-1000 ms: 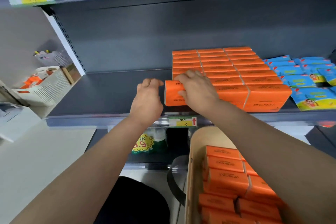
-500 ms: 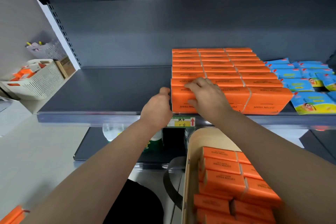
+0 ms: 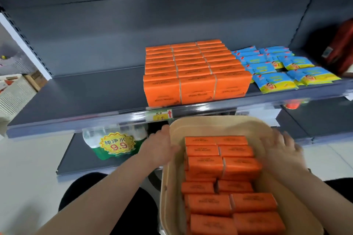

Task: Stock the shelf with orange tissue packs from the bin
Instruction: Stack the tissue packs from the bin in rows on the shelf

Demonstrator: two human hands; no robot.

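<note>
Left hand: the left hand lies at the left rim of the bin, its fingers fairly straight and gripping nothing, thumb toward the inside.
Right hand: the right hand is motion-blurred at the bin's right wall, fingers spread and loose, holding nothing.
Bin packs: the orange tissue packs fill the bin between the two sets of fingers, stacked in two columns. Each is printed "COTTON TISSUE", the nearer ones too soft to read.
Shelf: the shelf runs above and beyond the fingers.
Shelved packs: a block of shelved orange packs, three across, stands just beyond the fingers. "COTTON TISSUE" reads upside down on the front faces.
Price tag: a yellow price tag with a red up-arrow sits on the shelf edge, directly above the left fingers; its digits are unclear.
Blue packs: blue packs with yellow cartoon print lie beyond the right fingers, beside the orange block; the lettering is illegible.
Water pack: a water pack left of the left fingers, on the lower shelf, carries a yellow starburst reading "纯净水 9.9".
</note>
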